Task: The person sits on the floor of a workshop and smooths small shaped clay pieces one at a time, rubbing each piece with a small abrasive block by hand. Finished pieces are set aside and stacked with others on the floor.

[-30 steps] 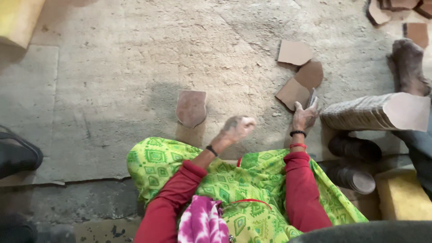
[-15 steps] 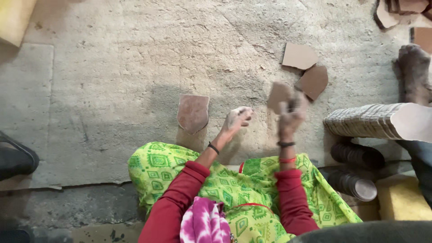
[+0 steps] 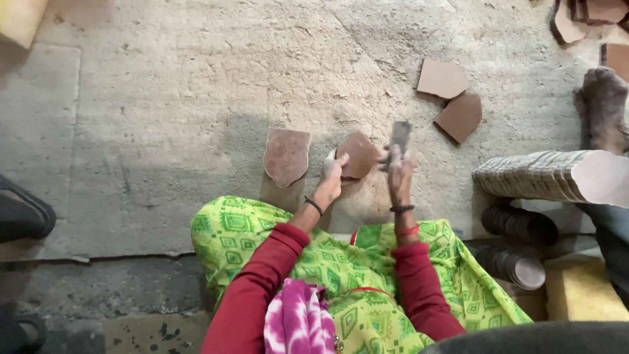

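Clay shard (image 3: 359,155) sits pinched at its edge in the left hand (image 3: 331,172), just beside the right hand (image 3: 398,172), whose fingers are closed around a dark flat tool (image 3: 399,136). One shaped piece (image 3: 286,156) lies left of the grip; two flat pieces (image 3: 452,98) wait beyond, up and right.

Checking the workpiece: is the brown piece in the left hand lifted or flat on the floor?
Lifted: the left hand pinches the brown piece by its edge, tilted above the floor.

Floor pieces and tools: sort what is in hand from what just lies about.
In hand:
left hand on a brown piece
right hand gripping a dark tool

Lying about:
shield-shaped piece
two flat pieces
stacked rolls
yellow block
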{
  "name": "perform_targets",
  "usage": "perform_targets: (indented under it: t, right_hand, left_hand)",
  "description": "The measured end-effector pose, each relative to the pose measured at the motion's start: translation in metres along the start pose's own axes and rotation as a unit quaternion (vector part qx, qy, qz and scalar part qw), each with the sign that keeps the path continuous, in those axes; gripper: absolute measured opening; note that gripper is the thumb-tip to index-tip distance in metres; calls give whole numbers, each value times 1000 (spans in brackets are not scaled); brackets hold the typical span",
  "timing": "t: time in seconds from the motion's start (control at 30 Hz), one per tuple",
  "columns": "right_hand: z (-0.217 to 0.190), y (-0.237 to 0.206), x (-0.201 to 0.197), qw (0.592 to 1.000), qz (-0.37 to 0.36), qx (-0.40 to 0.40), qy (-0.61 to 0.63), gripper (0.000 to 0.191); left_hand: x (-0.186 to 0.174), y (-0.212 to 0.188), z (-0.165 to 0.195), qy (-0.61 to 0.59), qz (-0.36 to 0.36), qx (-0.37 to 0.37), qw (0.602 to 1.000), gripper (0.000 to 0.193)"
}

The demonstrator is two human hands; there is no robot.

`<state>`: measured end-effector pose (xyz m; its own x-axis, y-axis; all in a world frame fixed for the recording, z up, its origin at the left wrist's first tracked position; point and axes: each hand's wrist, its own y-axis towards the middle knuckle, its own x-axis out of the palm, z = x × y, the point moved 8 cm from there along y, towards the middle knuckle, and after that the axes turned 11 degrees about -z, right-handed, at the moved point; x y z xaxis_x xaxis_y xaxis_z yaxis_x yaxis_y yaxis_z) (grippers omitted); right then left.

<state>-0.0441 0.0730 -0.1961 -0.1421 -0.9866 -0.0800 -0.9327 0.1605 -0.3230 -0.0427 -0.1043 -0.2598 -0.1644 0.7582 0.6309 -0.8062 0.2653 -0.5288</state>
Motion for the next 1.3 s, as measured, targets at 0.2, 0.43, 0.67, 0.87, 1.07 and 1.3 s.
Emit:
perform_targets:
  t: [0.2, 0.43, 0.67, 0.87, 1.07, 1.3]
  right_hand:
    - [-61, 2, 1, 864, 159, -161, -449, 29]
    - [-63, -43, 110, 724, 13, -288, -627, 51]
    - [-32, -54, 104, 763, -56, -244, -595, 52]
    - [-64, 11, 96, 773, -45, -274, -571, 38]
    - [-47, -38, 131, 730, -86, -301, -607, 35]
    - [-57, -20, 119, 762, -73, -310, -564, 38]
  left_hand:
    - [-2, -5, 11, -15, 10, -3, 1000, 43]
    - [-30, 8, -4, 87, 52, 49, 994, 73]
    - [-37, 10, -14, 78, 66, -7, 995, 79]
    - [-33, 4, -20, 113, 78, -56, 989, 82]
    - [-24, 16, -19, -71, -61, -45, 995, 97]
    - [-26, 14, -11, 58, -3, 4, 998, 98]
